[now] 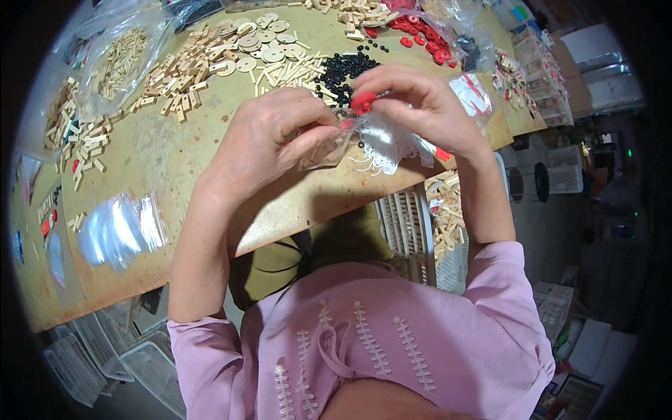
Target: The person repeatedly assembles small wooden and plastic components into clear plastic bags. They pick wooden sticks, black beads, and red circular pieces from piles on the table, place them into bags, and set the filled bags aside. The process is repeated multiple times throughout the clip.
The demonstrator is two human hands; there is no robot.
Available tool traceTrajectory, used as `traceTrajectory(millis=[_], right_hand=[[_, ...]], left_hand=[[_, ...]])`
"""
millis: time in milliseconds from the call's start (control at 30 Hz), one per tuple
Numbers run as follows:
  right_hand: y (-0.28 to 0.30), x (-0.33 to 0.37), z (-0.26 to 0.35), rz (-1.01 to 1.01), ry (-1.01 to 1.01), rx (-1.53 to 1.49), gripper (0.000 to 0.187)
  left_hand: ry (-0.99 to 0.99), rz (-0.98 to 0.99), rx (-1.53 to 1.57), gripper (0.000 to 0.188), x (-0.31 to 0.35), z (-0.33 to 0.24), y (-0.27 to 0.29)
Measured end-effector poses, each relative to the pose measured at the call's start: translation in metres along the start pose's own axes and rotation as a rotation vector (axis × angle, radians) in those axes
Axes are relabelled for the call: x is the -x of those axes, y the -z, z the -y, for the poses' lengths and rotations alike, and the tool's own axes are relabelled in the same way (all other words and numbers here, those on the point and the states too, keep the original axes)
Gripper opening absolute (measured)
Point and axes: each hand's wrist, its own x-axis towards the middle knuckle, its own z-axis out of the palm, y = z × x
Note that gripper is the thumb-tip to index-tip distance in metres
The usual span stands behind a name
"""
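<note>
My left hand (290, 129) pinches a small clear plastic bag (326, 152) near the table's front edge, with pale wooden pieces showing through it. Between the thumb and fingers of my right hand (420, 105) is a red plastic wheel (363, 103), held just over the bag's mouth. A bit of red shows at the bag's top beside my left fingertips. Below my right hand lies a bundle of white strings (385, 143). Small black rings (343, 73) are heaped just beyond both hands.
Wooden blocks (183, 77), wooden discs (269, 42), sticks (285, 73) and red wheels (427, 42) lie in piles across the far side. Flat clear bags (122, 231) are stacked at left. A white basket (406, 224) of wooden pieces stands below the table's right edge.
</note>
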Motion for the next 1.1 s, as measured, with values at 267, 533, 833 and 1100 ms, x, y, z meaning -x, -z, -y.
traceTrajectory(millis=[267, 533, 833, 1100], right_hand=[[-0.021, 0.0, -0.001, -0.007, 0.174, 0.294, 0.017], [-0.016, -0.01, 0.002, 0.171, 0.069, 0.368, 0.024], [0.01, -0.007, -0.021, -0.234, 0.048, 0.1, 0.022], [0.121, -0.051, -0.189, -0.627, -0.044, 0.92, 0.03]], left_hand=[[0.017, -0.011, -0.013, 0.01, 0.002, 0.001, -0.003], [-0.01, 0.037, -0.037, 0.01, 0.0, 0.001, -0.002], [-0.044, -0.022, -0.089, 0.011, -0.007, -0.002, 0.004], [0.005, -0.03, -0.068, 0.009, -0.009, -0.019, 0.006]])
